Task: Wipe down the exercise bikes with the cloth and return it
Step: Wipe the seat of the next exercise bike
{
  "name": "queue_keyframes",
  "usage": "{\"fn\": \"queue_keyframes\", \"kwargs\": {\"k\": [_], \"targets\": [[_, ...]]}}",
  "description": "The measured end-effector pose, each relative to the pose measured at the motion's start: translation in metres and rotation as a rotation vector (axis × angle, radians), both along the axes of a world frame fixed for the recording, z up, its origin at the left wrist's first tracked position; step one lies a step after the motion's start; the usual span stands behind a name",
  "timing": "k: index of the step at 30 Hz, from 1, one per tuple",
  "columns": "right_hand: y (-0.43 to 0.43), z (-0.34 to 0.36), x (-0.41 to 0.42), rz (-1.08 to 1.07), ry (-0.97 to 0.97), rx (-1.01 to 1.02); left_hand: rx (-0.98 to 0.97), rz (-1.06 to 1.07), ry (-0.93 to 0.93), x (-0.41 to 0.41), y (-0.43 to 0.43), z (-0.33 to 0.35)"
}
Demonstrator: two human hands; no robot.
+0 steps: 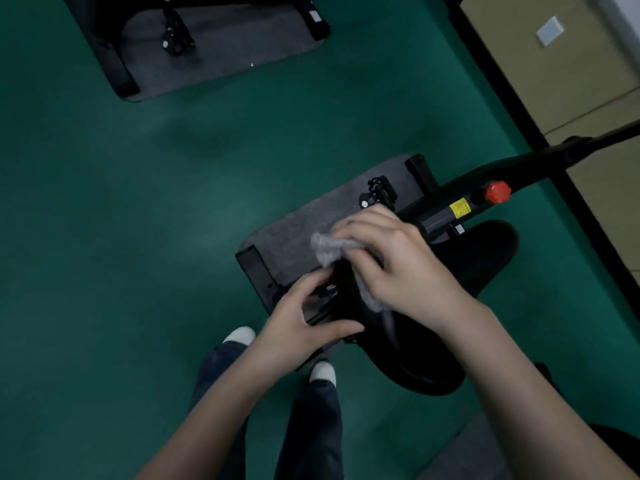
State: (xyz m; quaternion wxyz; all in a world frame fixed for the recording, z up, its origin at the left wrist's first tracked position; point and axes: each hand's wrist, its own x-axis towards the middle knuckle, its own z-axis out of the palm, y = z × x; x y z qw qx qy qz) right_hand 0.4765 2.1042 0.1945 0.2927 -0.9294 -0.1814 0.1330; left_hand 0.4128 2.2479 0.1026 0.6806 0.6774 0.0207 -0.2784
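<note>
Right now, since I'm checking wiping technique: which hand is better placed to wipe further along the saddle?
The right hand: it holds the grey cloth against the black saddle. The left hand grips the saddle's front end, apparently steadying it, and has no cloth.

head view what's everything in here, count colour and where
exercise bikes: 2, black, one centre right, one top left
saddle: 1, black, near bike, under the hands
cloth: 1, grey, on the saddle's front
knob: 1, red, near bike's frame
label: 1, yellow, beside the knob
pedals: 2, black, one on each bike
mats: 2, grey, one under each bike; maybe a third bottom right
floor: 1, green, all round
wall: 1, beige, top right
shoes: 2, white, bottom centre
left hand: 1, grips the saddle's front
right hand: 1, fingers hold the cloth
</note>
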Motion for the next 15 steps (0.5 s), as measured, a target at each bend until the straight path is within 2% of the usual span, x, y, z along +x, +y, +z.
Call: {"fn": "queue_keyframes", "kwargs": {"k": [6,15], "targets": [[0.001,-0.002,0.017,0.258,0.014,-0.153,-0.055,0.209,0.034,-0.043,-0.020,0.009],[-0.012,0.013,-0.023,0.756,0.024,-0.151,-0.036,0.445,0.014,-0.091,-0.067,0.009]]}}
